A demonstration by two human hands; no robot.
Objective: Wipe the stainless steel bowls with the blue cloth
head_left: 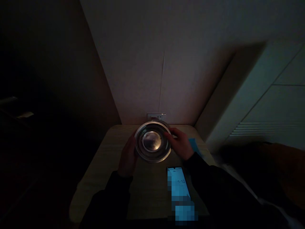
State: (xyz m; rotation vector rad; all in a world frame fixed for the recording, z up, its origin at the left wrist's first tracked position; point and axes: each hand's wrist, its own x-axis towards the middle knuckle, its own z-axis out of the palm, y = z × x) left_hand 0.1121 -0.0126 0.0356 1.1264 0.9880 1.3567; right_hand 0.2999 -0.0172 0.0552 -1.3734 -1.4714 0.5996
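Observation:
A round, shiny metal bowl (152, 141) is held up over the wooden table, its hollow side facing me. My left hand (127, 157) grips the bowl's left edge, with the fingertips mostly hidden in shadow and behind it. On the opposite side my right hand (179, 143) is closed on the rim, some fingers reaching over the inner wall. Another rim shows just behind the bowl at the upper right; whether it is a second bowl I cannot tell. Close to my right wrist lies a blue cloth-like piece (194, 146).
On the wooden table (100, 178) a lit phone (179, 184) lies in front of the bowl. A wall socket (156, 116) sits just beyond the table's back edge. To the right stands a pale panelled door or cabinet (269, 105). The room is very dark.

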